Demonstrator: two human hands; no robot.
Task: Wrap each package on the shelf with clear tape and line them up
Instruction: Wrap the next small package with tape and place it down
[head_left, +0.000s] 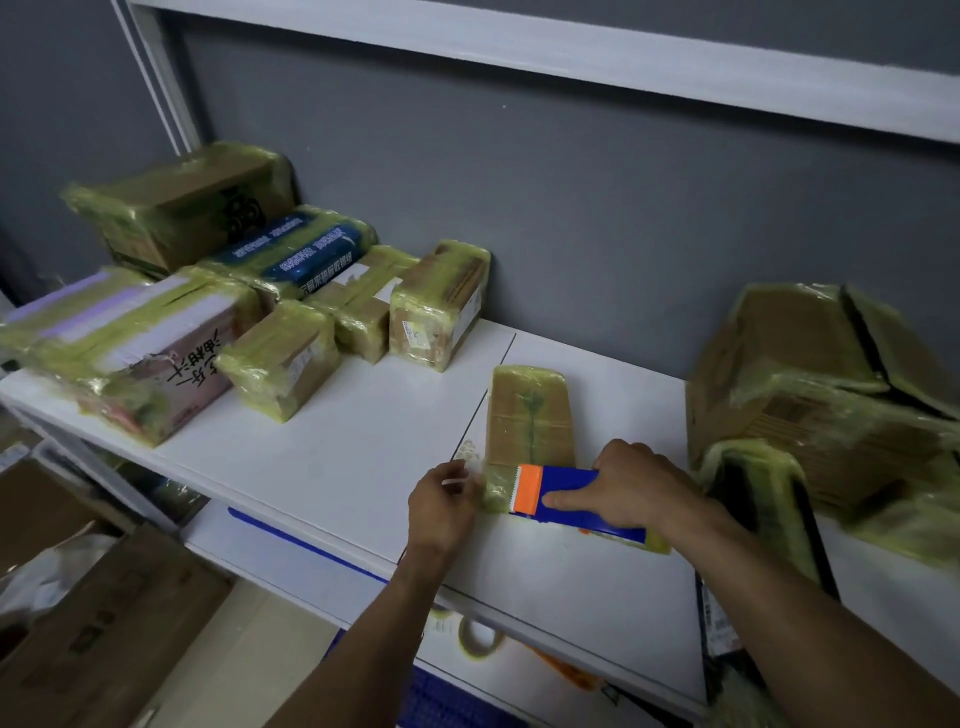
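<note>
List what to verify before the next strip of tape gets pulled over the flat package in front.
1. The right-hand grip holds the tape dispenser: ok.
2. The dispenser's toothed orange end points toward the left-hand grip: ok.
3. The left-hand grip pinches a thin pale strip by the package's left edge; whether it is the tape end: cannot tell.
4. The flat package lies flat on the shelf, under the dispenser: ok.
5. Bare shelf shows between it and the wrapped row, room for lining up: ok.
6. The package's middle is fully taped: cannot tell.
</note>
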